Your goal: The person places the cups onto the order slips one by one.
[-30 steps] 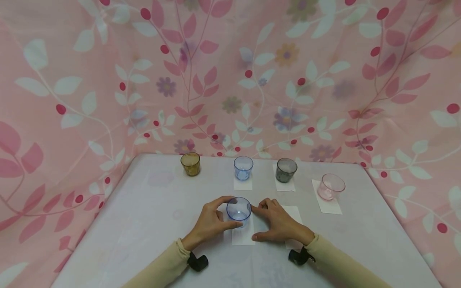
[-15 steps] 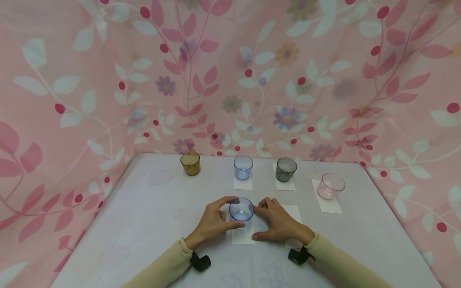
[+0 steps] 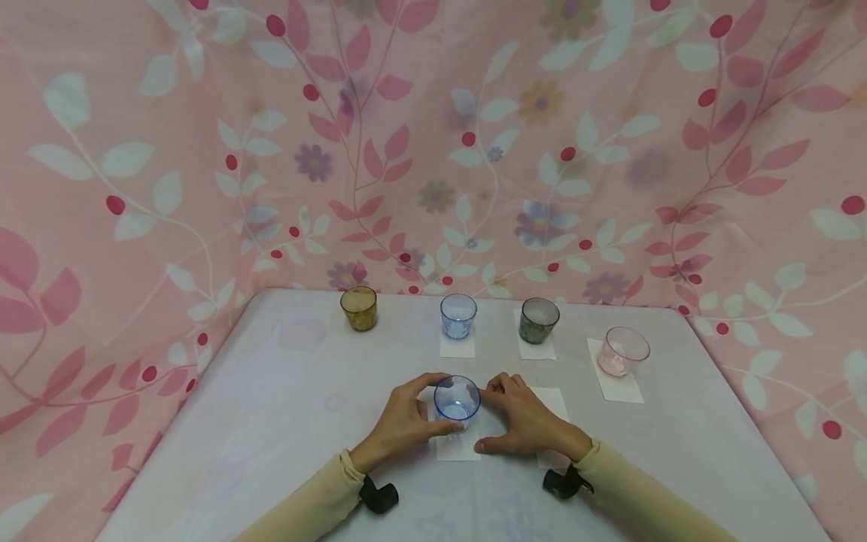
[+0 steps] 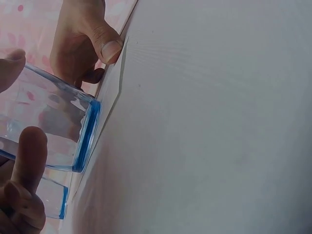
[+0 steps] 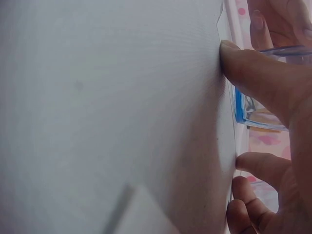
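Note:
In the head view a clear blue glass cup [image 3: 457,412] stands over a white paper slip [image 3: 459,450] near the table's middle. My left hand [image 3: 401,421] grips it between thumb and fingers. In the left wrist view the cup's thick blue base [image 4: 87,136] is close to the paper; whether it touches cannot be seen. My right hand [image 3: 527,420] lies to the right of the cup, thumb and index spread apart. Its thumb [image 4: 111,48] presses at the paper's edge, and its fingertips [image 5: 246,158] rest low on the surface.
Along the back stand an amber cup [image 3: 359,310], a light blue cup [image 3: 457,318], a grey cup [image 3: 538,322] and, further right, a pink cup [image 3: 622,352]. All but the amber one have paper slips. Another slip [image 3: 552,400] lies partly under my right hand.
My left hand has moved the blue cup slightly to the right and toward me, over the paper slip. The right hand has stayed in place.

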Tool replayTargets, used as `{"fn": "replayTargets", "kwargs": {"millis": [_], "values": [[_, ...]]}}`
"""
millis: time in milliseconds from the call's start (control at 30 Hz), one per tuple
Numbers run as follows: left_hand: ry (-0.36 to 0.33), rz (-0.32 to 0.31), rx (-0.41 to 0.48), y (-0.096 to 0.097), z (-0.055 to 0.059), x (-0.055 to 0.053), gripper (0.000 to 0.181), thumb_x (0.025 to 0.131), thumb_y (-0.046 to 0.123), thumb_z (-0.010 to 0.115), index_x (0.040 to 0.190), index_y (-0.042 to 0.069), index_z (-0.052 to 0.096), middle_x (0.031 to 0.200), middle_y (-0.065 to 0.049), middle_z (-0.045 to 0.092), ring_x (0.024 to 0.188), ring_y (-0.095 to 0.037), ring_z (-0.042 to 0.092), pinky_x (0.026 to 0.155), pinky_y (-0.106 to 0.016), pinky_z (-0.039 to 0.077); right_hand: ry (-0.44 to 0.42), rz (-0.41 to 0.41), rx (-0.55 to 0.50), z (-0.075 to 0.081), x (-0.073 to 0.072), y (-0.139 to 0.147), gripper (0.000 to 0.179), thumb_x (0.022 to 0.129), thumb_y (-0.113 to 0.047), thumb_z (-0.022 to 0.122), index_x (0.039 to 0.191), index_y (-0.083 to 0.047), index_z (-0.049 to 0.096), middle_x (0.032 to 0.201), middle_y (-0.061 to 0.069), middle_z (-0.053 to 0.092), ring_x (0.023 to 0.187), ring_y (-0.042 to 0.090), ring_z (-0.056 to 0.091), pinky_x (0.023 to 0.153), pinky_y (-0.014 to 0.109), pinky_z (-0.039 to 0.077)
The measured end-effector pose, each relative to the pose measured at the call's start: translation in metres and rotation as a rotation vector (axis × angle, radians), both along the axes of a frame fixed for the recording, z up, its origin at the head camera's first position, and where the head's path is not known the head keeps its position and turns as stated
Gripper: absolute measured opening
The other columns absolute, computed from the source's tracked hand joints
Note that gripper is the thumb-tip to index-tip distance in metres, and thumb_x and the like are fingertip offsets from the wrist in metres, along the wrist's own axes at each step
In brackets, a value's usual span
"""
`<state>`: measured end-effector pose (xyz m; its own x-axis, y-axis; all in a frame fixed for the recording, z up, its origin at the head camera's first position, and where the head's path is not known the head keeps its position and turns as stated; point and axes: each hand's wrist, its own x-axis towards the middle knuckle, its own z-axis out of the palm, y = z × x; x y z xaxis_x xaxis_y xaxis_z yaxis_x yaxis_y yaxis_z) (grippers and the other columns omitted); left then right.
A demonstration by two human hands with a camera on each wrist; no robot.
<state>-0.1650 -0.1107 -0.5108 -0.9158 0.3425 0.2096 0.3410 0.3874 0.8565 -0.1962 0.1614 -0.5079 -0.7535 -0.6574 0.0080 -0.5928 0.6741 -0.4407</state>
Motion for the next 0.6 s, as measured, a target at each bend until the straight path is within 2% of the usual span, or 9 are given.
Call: {"fn": "replayTargets", "kwargs": {"millis": [267,600], "values": [[-0.008,-0.001,-0.014,-0.0006,-0.0002,-0.0008,0.076,0.077,0.035,0.098,0.141,0.013,0.064,0.136,-0.003,0.07,0.05,0.0,0.042,0.047,-0.018,0.038,-0.01,-0.018,0.011,0.0009,0.0017,-0.0011,0.093,0.077,-0.067,0.087,0.149,-0.014,0.063,0.121,0.002,0.052,0.109,0.018,0.043,0.091,0.039,0.043],[-0.009,-0.023,0.008,-0.0008,0.0007,0.0003,0.076,0.078,0.032,0.097,0.143,0.01,0.062,0.136,-0.007,0.069,0.049,0.0,0.049,0.046,-0.02,0.045,-0.021,-0.023,0.016,0.0021,0.0009,-0.0023,0.092,0.077,-0.066,0.087,0.149,-0.016,0.063,0.123,0.001,0.053,0.111,0.019,0.044,0.093,0.041,0.044]]}}
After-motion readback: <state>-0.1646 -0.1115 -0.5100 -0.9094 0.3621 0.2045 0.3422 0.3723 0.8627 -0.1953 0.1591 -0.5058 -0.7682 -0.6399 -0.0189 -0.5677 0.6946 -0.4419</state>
